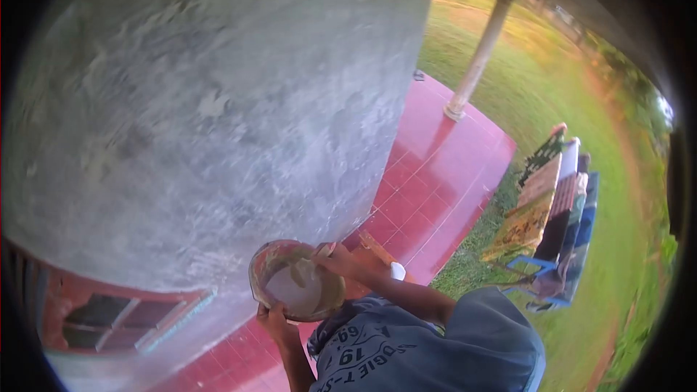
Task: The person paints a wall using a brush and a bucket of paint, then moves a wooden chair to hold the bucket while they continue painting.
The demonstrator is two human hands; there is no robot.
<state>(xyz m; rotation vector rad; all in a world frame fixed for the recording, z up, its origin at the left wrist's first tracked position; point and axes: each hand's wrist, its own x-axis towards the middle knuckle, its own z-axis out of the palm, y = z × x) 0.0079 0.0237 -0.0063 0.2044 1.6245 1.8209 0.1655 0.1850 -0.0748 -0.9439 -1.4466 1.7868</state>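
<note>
A round bowl [294, 289] with a pale, whitish substance inside and a smeared rim is held in front of my body, close to the wall. My left hand [275, 319] grips its rim at the lower left, fingers closed around the edge. At the upper right of the bowl, my right hand [338, 260] is closed on a small reddish tool, which reaches over the rim; its far part is hard to make out.
A grey, patchy wall [218, 101] fills the left. Red tiles [421, 189] run beside it to a pillar [483, 51]. A rack hung with cloths [555, 210] stands on the grass. A window [120, 319] is at lower left. An orange-brown object [377, 248] lies behind my right arm.
</note>
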